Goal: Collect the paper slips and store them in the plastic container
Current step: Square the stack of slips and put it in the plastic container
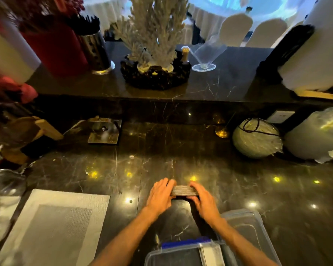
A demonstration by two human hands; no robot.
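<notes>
A thick stack of paper slips [184, 190] stands on edge on the dark marble counter [161, 150], pressed between both hands. My left hand [160, 194] grips its left end and my right hand [203, 198] grips its right end. A clear plastic container [181, 255] with a blue clip sits at the near edge, right below my forearms; some pale paper lies inside it. Its clear lid [246, 229] rests beside it on the right, partly under my right forearm.
A grey woven placemat [52, 223] lies at the left front. A metal holder [104, 131] stands behind it. Wrapped plates [257, 138] and a plastic bag [315, 133] fill the right. On the raised ledge are a coral ornament [154, 45], a glass [205, 54] and a utensil holder [94, 48].
</notes>
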